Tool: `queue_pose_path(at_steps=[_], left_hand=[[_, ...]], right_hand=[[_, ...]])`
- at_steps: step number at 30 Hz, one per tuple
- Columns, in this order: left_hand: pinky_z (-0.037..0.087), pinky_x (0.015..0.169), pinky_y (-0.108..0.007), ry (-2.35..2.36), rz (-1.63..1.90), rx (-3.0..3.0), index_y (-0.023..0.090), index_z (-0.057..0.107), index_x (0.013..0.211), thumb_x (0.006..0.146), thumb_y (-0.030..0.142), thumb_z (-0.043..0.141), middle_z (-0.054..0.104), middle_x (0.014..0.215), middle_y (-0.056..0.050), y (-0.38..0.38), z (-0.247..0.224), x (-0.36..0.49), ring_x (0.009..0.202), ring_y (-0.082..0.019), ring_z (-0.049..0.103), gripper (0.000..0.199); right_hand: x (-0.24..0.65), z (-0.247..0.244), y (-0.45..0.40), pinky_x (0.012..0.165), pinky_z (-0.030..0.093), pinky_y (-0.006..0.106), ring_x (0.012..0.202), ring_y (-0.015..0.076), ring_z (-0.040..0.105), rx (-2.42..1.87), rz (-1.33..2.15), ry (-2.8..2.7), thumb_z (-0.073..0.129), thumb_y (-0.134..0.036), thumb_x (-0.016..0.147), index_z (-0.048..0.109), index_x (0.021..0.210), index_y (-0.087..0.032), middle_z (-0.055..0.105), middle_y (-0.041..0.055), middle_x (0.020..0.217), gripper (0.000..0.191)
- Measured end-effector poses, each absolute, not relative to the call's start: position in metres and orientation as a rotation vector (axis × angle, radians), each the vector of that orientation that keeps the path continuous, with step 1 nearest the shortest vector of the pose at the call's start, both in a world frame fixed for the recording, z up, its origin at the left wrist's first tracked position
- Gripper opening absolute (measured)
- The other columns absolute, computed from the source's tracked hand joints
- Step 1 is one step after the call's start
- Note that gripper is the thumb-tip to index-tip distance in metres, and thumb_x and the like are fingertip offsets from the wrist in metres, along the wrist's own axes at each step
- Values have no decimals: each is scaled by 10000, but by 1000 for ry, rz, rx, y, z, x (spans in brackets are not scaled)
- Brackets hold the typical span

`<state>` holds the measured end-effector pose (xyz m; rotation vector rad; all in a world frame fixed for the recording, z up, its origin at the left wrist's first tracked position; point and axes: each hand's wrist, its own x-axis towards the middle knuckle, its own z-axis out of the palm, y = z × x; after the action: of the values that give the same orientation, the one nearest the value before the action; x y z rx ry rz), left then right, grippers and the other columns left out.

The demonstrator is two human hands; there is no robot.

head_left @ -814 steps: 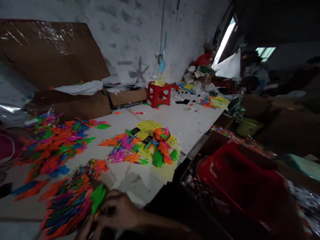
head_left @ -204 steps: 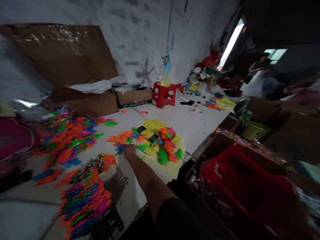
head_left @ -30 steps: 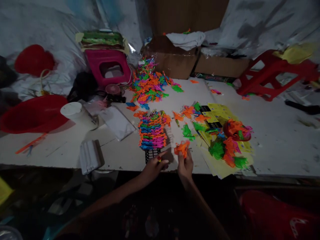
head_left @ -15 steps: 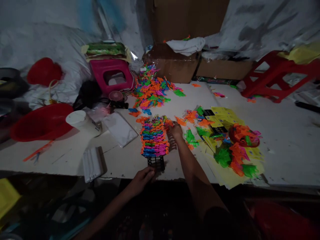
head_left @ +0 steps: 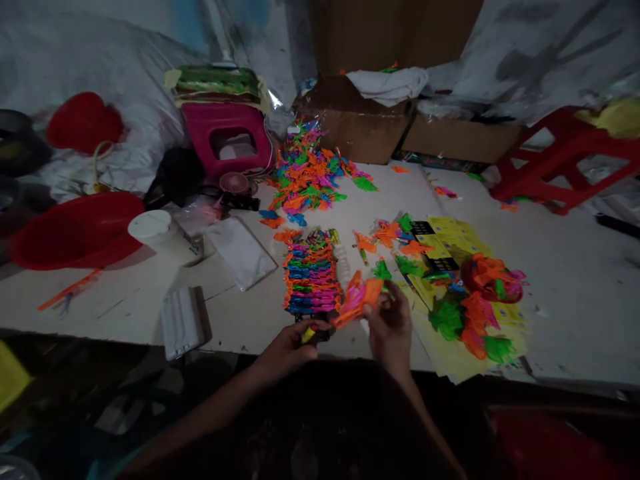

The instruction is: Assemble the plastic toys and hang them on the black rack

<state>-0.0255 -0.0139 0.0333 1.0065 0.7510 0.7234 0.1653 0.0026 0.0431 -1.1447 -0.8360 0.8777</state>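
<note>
My right hand point(head_left: 393, 327) has its fingers closed on an orange-and-pink plastic piece with a wing-like, ribbed shape point(head_left: 361, 299). It holds the piece above the table's front edge. Close by on the left, my left hand point(head_left: 290, 345) pinches a small yellow piece point(head_left: 309, 334) with a reddish end. Just beyond my hands lie tight rows of colourful plastic pieces point(head_left: 313, 277), in blue, orange, pink and green. They sit on a black lattice rack, mostly hidden under them and behind my left hand.
A heap of loose colourful pieces point(head_left: 313, 177) lies at the back. To the right are yellow printed sheets point(head_left: 455, 243) and a small red bowl point(head_left: 515, 292) full of pieces. A white cup point(head_left: 163, 237), a white packet point(head_left: 243, 253) and a red basin point(head_left: 75, 230) stand left.
My right hand has come back from beyond the rows toward me with the orange-and-pink piece. The left hand, earlier beside the rack, now shows a small yellow piece.
</note>
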Motion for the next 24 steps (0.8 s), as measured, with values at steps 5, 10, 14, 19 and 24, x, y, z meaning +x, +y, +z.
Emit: queue_pose_path(at_steps=[5, 10, 14, 19, 24], left_hand=[[414, 829, -303, 847, 836, 1142, 149, 575, 1084, 732, 447, 582, 631, 1021, -77, -6, 47, 12, 948, -207, 550, 461], [434, 816, -307, 1002, 814, 1511, 165, 586, 1095, 786, 373, 510, 651, 990, -79, 2, 40, 39, 900, -205, 577, 381], [435, 815, -309, 1099, 729, 1643, 181, 560, 1141, 770, 281, 509, 659, 968, -76, -2, 12, 61, 863, -201, 583, 388], [458, 573, -238, 1109, 557, 1375, 152, 494, 1203, 777, 317, 488, 626, 771, -36, -9, -21, 73, 622, -128, 565, 456], [458, 532, -211, 949, 616, 867, 166, 442, 1209, 738, 385, 554, 588, 766, -18, 4, -29, 80, 614, -105, 569, 531]], right_hand=[[143, 37, -15, 732, 465, 280, 779, 119, 571, -1014, 1048, -839, 678, -230, 657, 517, 1069, -284, 605, -13, 858, 446], [172, 29, 7, 593, 477, 256, 643, 111, 575, -997, 1133, -646, 661, -306, 640, 551, 827, -233, 616, -19, 767, 228], [204, 1, 22, 390, 364, 192, 427, 83, 497, -1220, 1213, -531, 706, -318, 560, 525, 712, -183, 558, -51, 542, 272], [222, -23, 19, 389, 354, 171, 412, 64, 496, -1229, 1323, -431, 753, -267, 501, 525, 690, -168, 546, -71, 518, 312], [214, -19, 8, 385, 361, 158, 431, 62, 517, -1143, 1531, -443, 744, -235, 512, 555, 717, -170, 576, -61, 571, 286]])
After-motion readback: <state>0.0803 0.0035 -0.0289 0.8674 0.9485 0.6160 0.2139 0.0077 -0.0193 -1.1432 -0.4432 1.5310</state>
